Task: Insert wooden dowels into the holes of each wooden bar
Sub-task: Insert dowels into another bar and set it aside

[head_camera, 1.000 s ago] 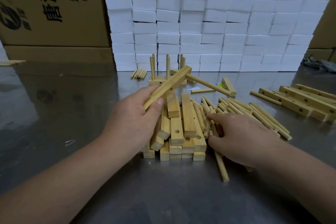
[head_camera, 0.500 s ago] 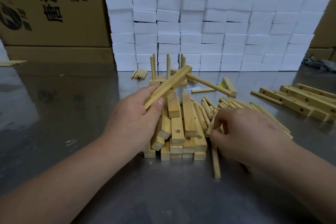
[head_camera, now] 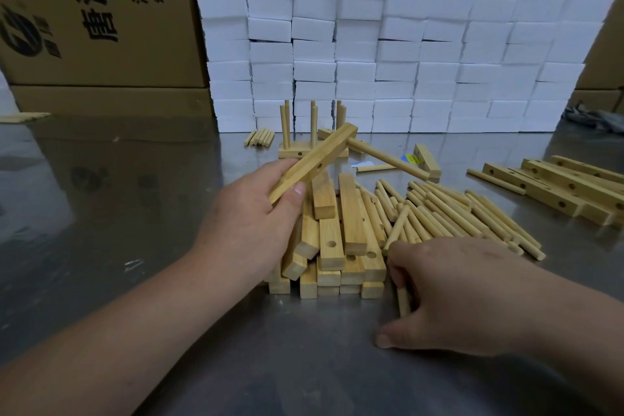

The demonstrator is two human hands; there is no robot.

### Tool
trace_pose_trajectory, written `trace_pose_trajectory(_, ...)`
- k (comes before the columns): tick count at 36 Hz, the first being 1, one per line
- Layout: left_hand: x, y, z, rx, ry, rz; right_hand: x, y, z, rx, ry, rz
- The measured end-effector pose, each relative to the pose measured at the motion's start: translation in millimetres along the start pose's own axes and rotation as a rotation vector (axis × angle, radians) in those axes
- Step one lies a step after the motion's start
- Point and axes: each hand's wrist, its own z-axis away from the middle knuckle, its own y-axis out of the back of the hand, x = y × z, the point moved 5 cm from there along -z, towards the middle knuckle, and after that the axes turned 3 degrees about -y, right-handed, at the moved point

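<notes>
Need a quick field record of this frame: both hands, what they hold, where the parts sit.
left hand: grips one wooden bar, tilted up off the pile; visible hole empty
right hand: low on the table, grips a dowel beside the bar pile
bar pile: stacked between the hands
loose dowels: heap to the right of the pile
finished bar: behind the pile, dowels standing upright in it
table: shiny metal
</notes>
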Motion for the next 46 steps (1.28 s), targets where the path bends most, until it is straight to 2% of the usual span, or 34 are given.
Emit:
trace_pose_trajectory(9, 0.6, 0.5, 0.2, 0.009, 0.0, -0.003, 5.6, 5.5, 3.9, 0.051, -0.09, -0.04)
trace_pose_trajectory(16, -0.8, 0.6, -1.0, 0.006, 0.021, 0.031, 25.9, 30.4, 10.3, 0.436, -0.218, -0.157)
trace_pose_trajectory(20, 2.2, -0.1, -1.5, -0.005, 0.02, 0.1, 14.3, 32.2, 14.0, 0.564, -0.066, -0.378)
trace_pose_trajectory(26, 6.5, -2.8, -1.3, -0.022, -0.003, 0.176, 1.8, 21.5, 5.5, 0.648, 0.056, -0.455)
trace_pose_trajectory(35, 7.1, -3.3, 0.1, -0.044, -0.01, 0.256, 2.2, 21.6, 1.7, 0.756, 0.03, -0.449)
trace_pose_trajectory(46, 9.7, -2.4, 1.7, -0.051, -0.017, 0.281, 4.0, 20.2, 1.6, 0.754, -0.031, -0.505)
